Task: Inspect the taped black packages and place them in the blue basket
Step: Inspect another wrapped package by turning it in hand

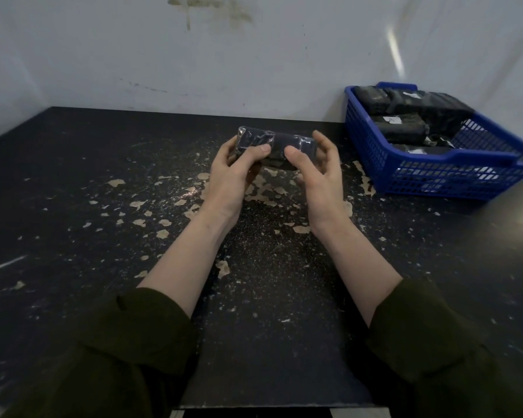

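Both forearms [178,267] reached forward and converged, bare below pushed-up dark sleeves [127,342]. Palm of left hand [231,173] faced inward, thumb flat on top of package [277,141], fingers curled round its left end. Opposite, right hand [319,173] mirrored: thumb on top, fingers curved behind right end. Thumb tips near, not touching.

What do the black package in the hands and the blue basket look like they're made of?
Black package: probably dark plastic film wrapped in clear glossy tape, judging by its crinkled, shiny highlights; the contents are hidden. Blue basket: likely moulded plastic with a slight sheen, given its even colour and lattice walls.
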Tool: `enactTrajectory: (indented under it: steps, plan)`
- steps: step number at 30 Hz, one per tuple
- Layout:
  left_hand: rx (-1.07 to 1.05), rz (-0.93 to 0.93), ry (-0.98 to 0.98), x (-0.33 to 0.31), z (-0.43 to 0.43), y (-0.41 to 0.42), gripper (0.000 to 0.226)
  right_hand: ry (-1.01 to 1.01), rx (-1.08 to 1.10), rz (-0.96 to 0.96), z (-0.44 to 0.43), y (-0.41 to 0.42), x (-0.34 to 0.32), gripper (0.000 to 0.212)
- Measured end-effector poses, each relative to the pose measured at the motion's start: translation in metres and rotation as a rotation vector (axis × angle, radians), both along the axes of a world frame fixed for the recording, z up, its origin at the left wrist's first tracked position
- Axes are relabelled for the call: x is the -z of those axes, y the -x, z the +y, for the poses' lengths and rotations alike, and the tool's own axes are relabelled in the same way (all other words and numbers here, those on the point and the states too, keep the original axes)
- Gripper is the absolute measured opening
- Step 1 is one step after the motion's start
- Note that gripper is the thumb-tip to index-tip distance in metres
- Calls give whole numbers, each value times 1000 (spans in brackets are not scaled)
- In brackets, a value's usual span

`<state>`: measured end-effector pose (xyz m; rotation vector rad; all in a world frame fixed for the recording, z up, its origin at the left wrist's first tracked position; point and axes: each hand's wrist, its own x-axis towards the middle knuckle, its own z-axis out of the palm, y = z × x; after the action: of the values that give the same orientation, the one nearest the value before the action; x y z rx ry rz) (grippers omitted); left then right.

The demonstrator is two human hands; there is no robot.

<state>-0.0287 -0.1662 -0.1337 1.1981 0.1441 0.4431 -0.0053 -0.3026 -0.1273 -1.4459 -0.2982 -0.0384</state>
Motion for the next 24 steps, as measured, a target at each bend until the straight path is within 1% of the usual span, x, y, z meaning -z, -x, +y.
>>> enactTrajectory:
  steps: [1, 3, 5, 8, 10, 12, 13, 15, 18, 20, 21, 22, 24]
  plan:
    - [17, -10, -5, -1, -2, 1, 94, -33, -39, 64, 0, -1, 0, 79]
    - [38, -22, -25, -1, -1, 2, 93, -61, -65, 108, 0, -4, 1, 81]
    - [65, -23, -32, -2, 0, 4, 93, -62, -31, 96, 0, -5, 2, 80]
    - [83, 9, -17, -4, -3, 5, 87, -19, -9, 48, 1, -6, 4, 85]
    - [93, 22, 17, -6, -4, 4, 75, -15, -28, 23, 2, -4, 5, 87]
    - [114, 11, 66, -6, -3, 4, 55, -54, -50, 33, 1, -5, 4, 84]
    - [129, 4, 85, -6, -3, 4, 48, -79, -54, 41, 0, -5, 3, 82]
    - [157, -11, 109, -6, -2, 6, 42, -122, -49, 51, 0, -4, 0, 80]
    - [190, -6, 138, -6, -4, 7, 37, -157, -21, 51, 1, -4, -1, 82]
    - [157, 11, 139, -5, -5, 6, 31, -139, 6, 27, 0, -3, -2, 85]
    - [104, 19, 115, -5, -5, 6, 30, -84, 28, -4, -1, -3, -2, 86]
    - [29, 28, 73, -3, -4, 4, 34, -13, 52, -43, -2, -3, -2, 85]
    - [-95, 39, 19, -3, -2, 3, 45, 81, 86, -110, -4, -2, -3, 74]
